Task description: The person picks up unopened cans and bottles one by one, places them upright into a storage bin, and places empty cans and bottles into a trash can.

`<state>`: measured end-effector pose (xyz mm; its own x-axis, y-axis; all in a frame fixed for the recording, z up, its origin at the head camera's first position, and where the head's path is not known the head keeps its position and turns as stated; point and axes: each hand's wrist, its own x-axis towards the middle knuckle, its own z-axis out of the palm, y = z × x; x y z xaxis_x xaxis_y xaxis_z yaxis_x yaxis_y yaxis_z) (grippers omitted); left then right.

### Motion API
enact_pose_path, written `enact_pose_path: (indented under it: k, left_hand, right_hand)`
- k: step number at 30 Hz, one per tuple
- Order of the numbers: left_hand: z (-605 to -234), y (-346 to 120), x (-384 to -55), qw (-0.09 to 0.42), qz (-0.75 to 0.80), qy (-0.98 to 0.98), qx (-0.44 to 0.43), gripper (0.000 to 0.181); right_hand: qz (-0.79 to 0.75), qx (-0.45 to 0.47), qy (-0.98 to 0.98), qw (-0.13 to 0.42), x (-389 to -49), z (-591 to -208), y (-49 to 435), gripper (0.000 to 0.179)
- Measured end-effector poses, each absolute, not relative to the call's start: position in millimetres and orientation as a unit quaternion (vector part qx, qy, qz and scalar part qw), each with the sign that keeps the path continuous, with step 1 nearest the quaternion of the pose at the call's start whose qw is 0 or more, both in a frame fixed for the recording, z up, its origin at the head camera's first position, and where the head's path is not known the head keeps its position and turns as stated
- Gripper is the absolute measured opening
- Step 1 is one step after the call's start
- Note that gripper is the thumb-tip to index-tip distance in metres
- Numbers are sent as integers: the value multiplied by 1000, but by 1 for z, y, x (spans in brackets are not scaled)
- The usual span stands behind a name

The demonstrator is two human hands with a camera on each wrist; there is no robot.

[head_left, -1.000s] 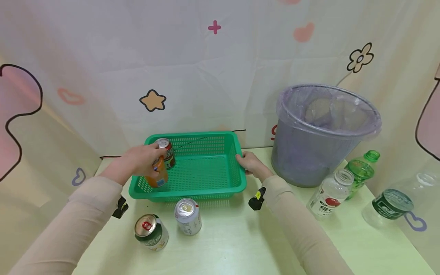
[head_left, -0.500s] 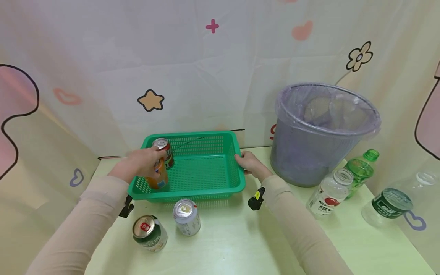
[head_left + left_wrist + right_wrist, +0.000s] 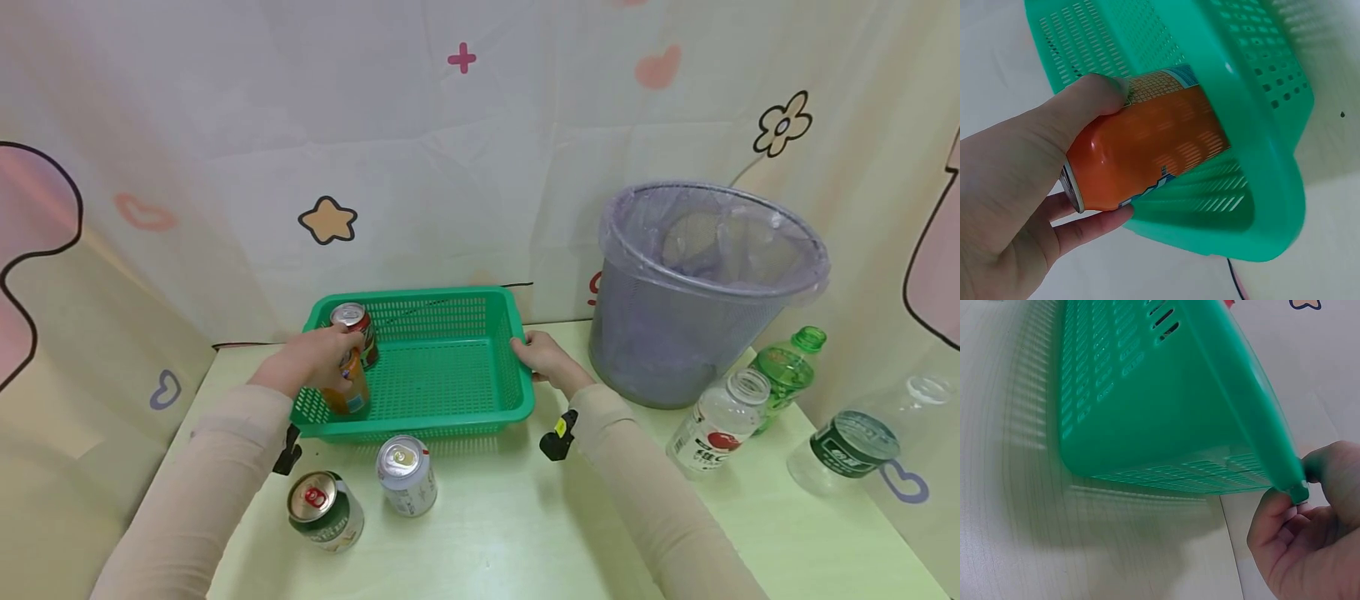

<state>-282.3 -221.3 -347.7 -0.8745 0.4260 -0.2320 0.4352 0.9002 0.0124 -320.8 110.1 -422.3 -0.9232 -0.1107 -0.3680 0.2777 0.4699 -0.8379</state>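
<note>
A green plastic basket [image 3: 435,375] stands on the table by the curtain. Inside its left end, my left hand [image 3: 313,357] grips an orange drink can [image 3: 349,397] near the top. Thumb and fingers lie on opposite sides of the orange can [image 3: 1147,147] in the left wrist view, its lower part within the basket wall. A dark red can [image 3: 352,315] stands just behind it in the basket, partly covered by the hand. At the basket's right end, my right hand [image 3: 546,355] pinches the rim, which shows between thumb and fingers in the right wrist view.
In front of the basket stand a green-and-white can [image 3: 327,512] and a white can [image 3: 407,475]. To the right are a mesh bin [image 3: 667,333] with a purple liner, a clear bottle [image 3: 716,425], a green bottle [image 3: 789,367] and a large clear bottle with a dark green label [image 3: 855,443].
My left forearm has swung to the right, and the left hand has shifted slightly with its hold on the orange can. The right hand keeps its pinch on the basket rim.
</note>
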Motion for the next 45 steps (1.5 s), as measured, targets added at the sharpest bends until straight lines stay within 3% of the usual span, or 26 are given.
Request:
enact_pose_path:
  k: [30, 45]
  left_hand:
    - [-375, -225, -288, 97, -1, 973, 207, 46]
    - [-376, -225, -284, 87, -15, 975, 204, 57]
  right_hand:
    - [-512, 47, 836, 192, -319, -420, 110, 36]
    - [-513, 47, 836, 191, -319, -421, 111, 36]
